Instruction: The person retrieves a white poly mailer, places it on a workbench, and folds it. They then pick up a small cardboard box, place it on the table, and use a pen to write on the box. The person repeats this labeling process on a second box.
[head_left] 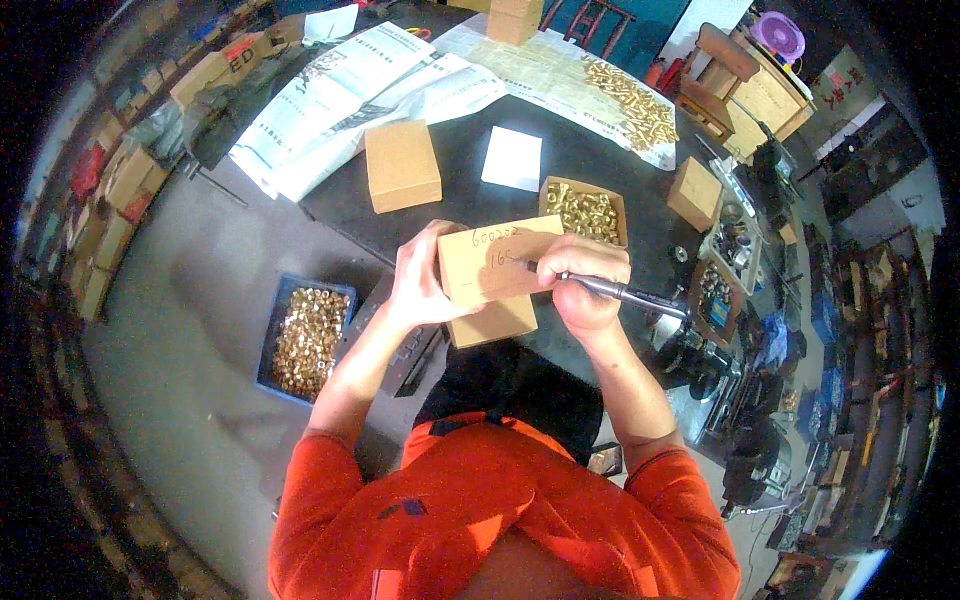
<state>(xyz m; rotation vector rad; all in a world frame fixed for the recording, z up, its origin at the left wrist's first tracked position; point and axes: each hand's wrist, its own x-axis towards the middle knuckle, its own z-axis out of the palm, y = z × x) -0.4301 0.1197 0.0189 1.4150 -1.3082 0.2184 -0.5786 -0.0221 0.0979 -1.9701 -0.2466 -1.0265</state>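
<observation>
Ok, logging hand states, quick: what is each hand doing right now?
Left hand: closed on the side of the small cardboard box, steadying it.
Right hand: closed around a dark marker pen, tip on the box.

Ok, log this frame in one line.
left hand: holds box | right hand: pen writing on box | open box of brass parts behind

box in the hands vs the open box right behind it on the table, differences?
1. The held box is shut; the open box has no lid on.
2. Held box's contents are hidden; open box shows small brass-coloured parts.
3. Held box has handwriting on top, the left hand steadying it and the right hand putting a pen to it; open box sits untouched.
Shared: both plain brown cardboard.
</observation>
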